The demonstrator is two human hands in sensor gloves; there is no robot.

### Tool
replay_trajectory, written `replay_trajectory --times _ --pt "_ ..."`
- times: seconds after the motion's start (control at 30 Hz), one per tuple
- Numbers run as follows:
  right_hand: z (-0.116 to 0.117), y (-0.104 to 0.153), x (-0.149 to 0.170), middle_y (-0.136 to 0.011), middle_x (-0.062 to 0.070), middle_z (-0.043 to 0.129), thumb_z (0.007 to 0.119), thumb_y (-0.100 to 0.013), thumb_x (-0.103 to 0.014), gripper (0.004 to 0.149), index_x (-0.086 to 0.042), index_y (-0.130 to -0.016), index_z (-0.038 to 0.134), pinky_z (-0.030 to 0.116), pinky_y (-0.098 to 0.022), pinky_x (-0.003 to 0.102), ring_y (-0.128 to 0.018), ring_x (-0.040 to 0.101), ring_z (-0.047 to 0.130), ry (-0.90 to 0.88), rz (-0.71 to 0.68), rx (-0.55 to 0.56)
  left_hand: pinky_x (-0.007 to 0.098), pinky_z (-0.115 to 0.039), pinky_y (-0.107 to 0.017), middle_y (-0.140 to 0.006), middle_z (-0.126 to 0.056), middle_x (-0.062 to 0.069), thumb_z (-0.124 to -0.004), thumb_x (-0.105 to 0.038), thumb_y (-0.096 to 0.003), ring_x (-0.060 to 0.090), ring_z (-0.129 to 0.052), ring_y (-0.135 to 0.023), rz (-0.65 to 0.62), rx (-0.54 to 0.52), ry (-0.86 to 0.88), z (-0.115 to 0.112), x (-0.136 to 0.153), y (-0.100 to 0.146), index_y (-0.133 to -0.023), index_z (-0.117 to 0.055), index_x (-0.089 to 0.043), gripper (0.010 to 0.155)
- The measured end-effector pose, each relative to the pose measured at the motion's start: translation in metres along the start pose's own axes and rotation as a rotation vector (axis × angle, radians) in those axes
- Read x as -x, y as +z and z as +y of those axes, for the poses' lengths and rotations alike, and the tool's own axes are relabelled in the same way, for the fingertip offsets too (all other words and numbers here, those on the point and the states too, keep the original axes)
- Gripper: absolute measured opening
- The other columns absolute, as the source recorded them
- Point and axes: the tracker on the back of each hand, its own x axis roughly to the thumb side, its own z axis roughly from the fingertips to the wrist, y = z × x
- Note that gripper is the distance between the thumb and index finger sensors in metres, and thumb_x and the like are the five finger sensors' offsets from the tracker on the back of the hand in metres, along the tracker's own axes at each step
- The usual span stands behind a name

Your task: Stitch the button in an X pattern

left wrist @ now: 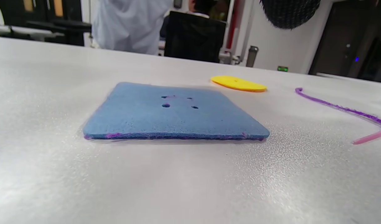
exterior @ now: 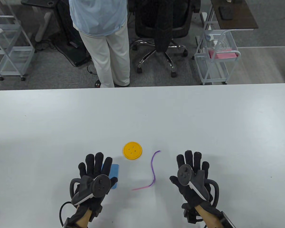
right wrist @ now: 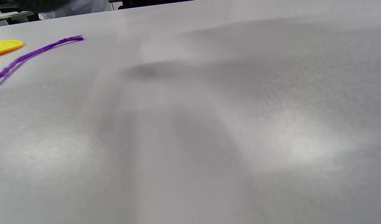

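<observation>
A round yellow felt button (exterior: 132,151) with several holes lies flat on the white table; it also shows in the left wrist view (left wrist: 238,84) and at the edge of the right wrist view (right wrist: 5,46). A blue felt square (exterior: 114,175) with several holes (left wrist: 174,109) lies under my left hand's spread fingers. A purple cord with a pink tip (exterior: 153,171) lies loose between my hands (left wrist: 342,109) (right wrist: 28,55). My left hand (exterior: 95,171) hovers open over the blue square. My right hand (exterior: 192,166) is open and flat, holding nothing, right of the cord.
The white table (exterior: 204,118) stretches wide beyond the hands to its far edge. Behind that edge stand a person in white trousers (exterior: 109,47), a black office chair (exterior: 161,30) and white wire carts (exterior: 216,61).
</observation>
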Motion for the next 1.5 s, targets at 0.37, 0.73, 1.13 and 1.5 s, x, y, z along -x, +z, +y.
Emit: replay_trajectory --times 0.37,0.73,1.13,1.5 --pt "-0.006 0.006 0.000 -0.100 -0.019 -0.030 0.054 -0.043 -0.067 0.084 -0.049 -0.099 -0.006 -0.012 -0.076 0.047 -0.094 0.013 -0.035 -0.001 -0.013 0.022 0.078 -0.038 -0.070 -0.119 -0.020 0.030 -0.076 -0.053 -0.0522 0.063 -0.028 -0.105 -0.090 0.316 -0.187 0.009 0.011 -0.035 -0.115 -0.024 -0.012 0.091" --pt "-0.007 0.007 0.002 -0.101 -0.016 -0.029 0.054 -0.044 -0.066 0.084 -0.047 -0.099 -0.007 -0.009 -0.076 0.049 -0.095 0.016 -0.033 -0.013 -0.008 0.041 0.074 -0.054 -0.070 -0.118 -0.033 0.030 -0.077 -0.055 -0.0508 0.061 -0.053 -0.104 -0.088 0.496 -0.320 -0.005 0.008 -0.054 -0.114 -0.028 -0.007 0.093" --pt "-0.007 0.007 0.003 -0.101 -0.015 -0.029 0.054 -0.044 -0.066 0.084 -0.047 -0.099 -0.007 -0.008 -0.076 0.049 -0.095 0.017 -0.032 -0.016 -0.014 0.061 0.071 -0.055 -0.071 -0.114 -0.038 0.030 -0.077 -0.049 -0.0525 0.057 -0.060 -0.102 -0.058 0.566 -0.325 -0.009 0.008 -0.057 -0.113 -0.032 -0.004 0.088" --pt "-0.007 0.008 0.004 -0.101 -0.014 -0.029 0.054 -0.044 -0.066 0.084 -0.046 -0.099 -0.007 -0.008 -0.076 0.049 -0.095 0.017 -0.032 -0.018 -0.008 0.066 0.073 -0.052 -0.070 -0.110 -0.043 0.031 -0.078 -0.050 -0.0503 0.056 -0.063 -0.097 -0.045 0.602 -0.402 -0.013 0.004 -0.066 -0.112 -0.032 0.000 0.092"
